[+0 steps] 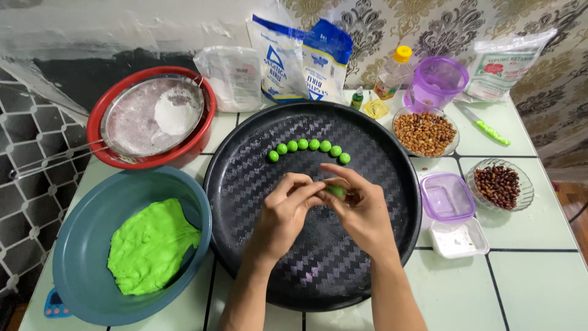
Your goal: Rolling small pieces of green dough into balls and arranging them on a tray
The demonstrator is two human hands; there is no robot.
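Under both hands, a round black tray (245, 202); to the left of them a grey-blue basin (79, 245) with a slab of green dough (150, 245), and beyond that a red bowl (98, 119) topped by a sieve (131, 129). Just beyond the fingertips, an arc of 7 green dough balls (309, 147). Left hand (285, 214) and right hand (361, 211) meeting fingertip to fingertip, both curled and pinching 1 small green dough piece (335, 190) between them.

Evenly bright, from soft overhead light. Faint shadow under both hands toward 6 o'clock on the black round tray (269, 270), with pale sheen across its embossed weave. Mild glare on the tiled table (539, 288) at 4 o'clock. Sharp focus at centre; wide-angle bending toward 9 and 3 o'clock edges.
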